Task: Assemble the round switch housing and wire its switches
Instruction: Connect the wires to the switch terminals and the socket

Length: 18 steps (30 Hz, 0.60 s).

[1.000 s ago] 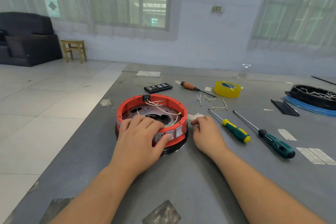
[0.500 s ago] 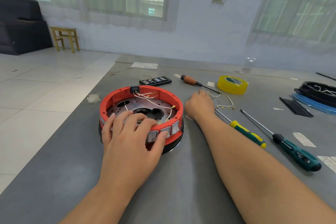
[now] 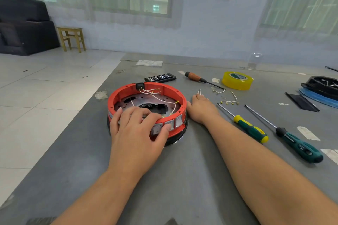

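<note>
Compared with a second ago, we see that our right hand [image 3: 201, 108] has moved away from the near side of the round red plastic switch housing [image 3: 147, 107] and now lies further back, flat on the table, fingers stretched toward a short loose white wire piece [image 3: 200, 92] that lies just beyond the fingertips; the hand is spread and holds nothing. Our left hand [image 3: 136, 133] stays on the near rim of the housing, fingers curled over the edge and thumb pressing near the row of grey rocker switches [image 3: 169, 124], so it keeps the ring steady. We judge that we are fetching the next wire for the switches, because thin white wires [image 3: 161, 97] already run inside from a small black part on the far wall. The housing sits on the grey matte table [image 3: 182, 179], left of the centre. To the right lie a green and yellow screwdriver [image 3: 250, 129], a dark green screwdriver [image 3: 298, 146] and a yellow tape roll [image 3: 237, 80]. The room has pale floor tiles, a small wooden stool [image 3: 72, 38] and a dark sofa [image 3: 23, 25] under curtained windows
</note>
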Motion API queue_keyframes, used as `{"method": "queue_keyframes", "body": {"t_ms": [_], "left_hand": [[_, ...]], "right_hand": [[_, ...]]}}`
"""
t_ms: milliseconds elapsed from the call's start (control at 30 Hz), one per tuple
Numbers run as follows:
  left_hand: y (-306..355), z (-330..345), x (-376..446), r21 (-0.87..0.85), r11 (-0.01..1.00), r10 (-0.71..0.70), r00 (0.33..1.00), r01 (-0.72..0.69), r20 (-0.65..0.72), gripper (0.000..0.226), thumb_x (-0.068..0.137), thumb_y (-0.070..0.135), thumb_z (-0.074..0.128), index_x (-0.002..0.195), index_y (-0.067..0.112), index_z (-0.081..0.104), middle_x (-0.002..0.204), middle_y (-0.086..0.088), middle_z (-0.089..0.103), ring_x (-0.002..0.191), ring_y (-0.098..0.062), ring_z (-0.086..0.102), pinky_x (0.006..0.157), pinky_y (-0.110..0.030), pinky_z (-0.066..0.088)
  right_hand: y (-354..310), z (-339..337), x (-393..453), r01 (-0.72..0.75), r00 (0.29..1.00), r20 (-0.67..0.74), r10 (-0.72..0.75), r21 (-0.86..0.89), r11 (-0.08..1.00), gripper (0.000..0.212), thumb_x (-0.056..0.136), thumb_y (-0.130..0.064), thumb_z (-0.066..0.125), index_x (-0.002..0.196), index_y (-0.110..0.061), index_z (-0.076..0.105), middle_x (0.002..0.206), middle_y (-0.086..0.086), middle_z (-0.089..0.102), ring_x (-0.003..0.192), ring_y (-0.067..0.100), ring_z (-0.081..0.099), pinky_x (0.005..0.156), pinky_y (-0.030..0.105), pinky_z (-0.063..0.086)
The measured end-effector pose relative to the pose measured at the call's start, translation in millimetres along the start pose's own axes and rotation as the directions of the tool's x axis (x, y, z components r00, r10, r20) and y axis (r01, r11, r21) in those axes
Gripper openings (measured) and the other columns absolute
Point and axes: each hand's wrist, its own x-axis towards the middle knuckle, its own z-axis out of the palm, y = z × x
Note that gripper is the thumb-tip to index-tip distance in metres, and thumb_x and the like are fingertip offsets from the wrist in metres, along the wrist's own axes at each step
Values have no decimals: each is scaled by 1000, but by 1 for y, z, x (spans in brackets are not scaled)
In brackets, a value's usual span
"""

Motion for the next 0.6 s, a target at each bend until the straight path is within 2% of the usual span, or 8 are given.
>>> {"method": "queue_keyframes", "body": {"t_ms": [167, 300, 367, 467, 600], "left_hand": [[1, -6, -1, 16, 1000, 5, 1000, -5, 24, 36, 92, 56, 58, 108, 31, 78, 111, 7, 69, 123, -24, 56, 121, -48, 23], [3, -11, -5, 37, 999, 11, 999, -12, 33, 48, 94, 62, 47, 114, 30, 77, 110, 5, 70, 121, -25, 56, 118, -47, 24], [4, -14, -9, 41, 999, 13, 1000, -14, 23, 53, 94, 63, 43, 114, 29, 77, 108, 4, 69, 119, -26, 57, 118, -47, 24], [6, -18, -14, 50, 999, 6, 1000, -7, 19, 51, 95, 61, 45, 115, 28, 77, 107, 2, 69, 119, -28, 55, 117, -47, 24], [9, -24, -24, 65, 998, 19, 999, -21, 40, 51, 96, 60, 44, 120, 28, 75, 109, 2, 67, 121, -29, 53, 118, -48, 22]], "right_hand": [[4, 3, -60, 136, 991, -21, -136, 17, 991, 56, 108, -41, 28, 151, -7, 40, 163, 15, 32, 152, 29, 28, 124, 42, 22], [12, -2, -114, 211, 977, -37, -210, 23, 977, 56, 108, -42, 30, 154, -10, 37, 164, 10, 32, 151, 26, 29, 122, 36, 24], [16, -4, -137, 237, 971, -22, -237, 12, 971, 58, 108, -43, 29, 156, -11, 34, 166, 8, 30, 153, 24, 26, 124, 35, 19], [24, -5, -167, 280, 960, -1, -280, 20, 960, 62, 108, -47, 29, 160, -15, 27, 170, 4, 21, 157, 19, 16, 125, 32, 12], [30, -9, -188, 317, 948, 3, -317, 27, 948, 60, 108, -47, 31, 160, -17, 28, 169, 2, 22, 157, 19, 17, 125, 32, 13]]}}
